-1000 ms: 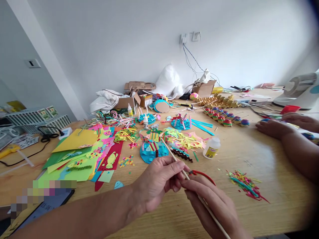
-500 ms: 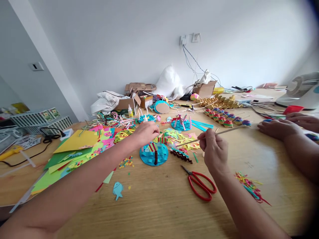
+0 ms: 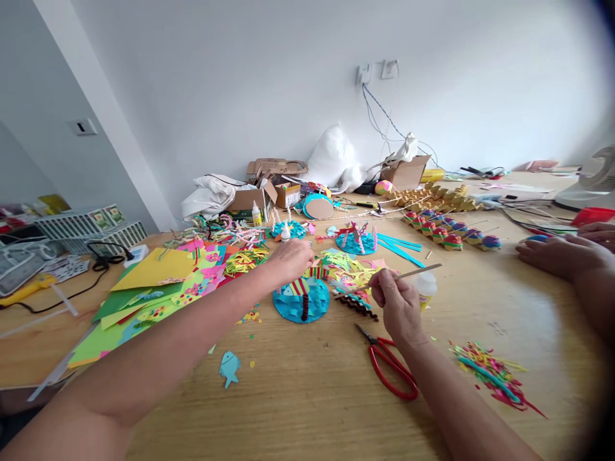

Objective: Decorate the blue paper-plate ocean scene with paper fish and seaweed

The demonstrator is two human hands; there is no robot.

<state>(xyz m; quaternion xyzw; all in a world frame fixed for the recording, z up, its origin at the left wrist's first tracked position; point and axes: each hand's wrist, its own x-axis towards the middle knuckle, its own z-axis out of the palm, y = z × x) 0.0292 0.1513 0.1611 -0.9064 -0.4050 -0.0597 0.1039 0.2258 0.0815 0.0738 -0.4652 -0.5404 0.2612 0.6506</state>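
Observation:
My right hand (image 3: 396, 301) pinches a thin stick (image 3: 418, 271), whose left end reaches toward the dark brown twisted strips (image 3: 358, 306). Over the back edge of a round blue base (image 3: 307, 306) is my left hand (image 3: 292, 261), its fingers pressed together; what they hold, if anything, is hidden. Striped paper fish (image 3: 296, 288) and a brown twisted post (image 3: 305, 307) stand on that base. Red-handled scissors (image 3: 391, 365) lie below my right hand. A blue paper fish (image 3: 229, 368) rests on the table nearer me.
Coloured paper sheets (image 3: 154, 272) spread at the left. A clear bottle (image 3: 425, 288) stands beyond my right hand, and paper scraps (image 3: 494, 374) lie to the right. Another person's hand (image 3: 552, 251) rests near painted egg-carton cups (image 3: 442, 234). Boxes line the wall.
The stick and my right hand have moved slightly left and are tilted differently, uncovering the clear bottle. My left hand remains over the blue base. The whole view has shifted a little.

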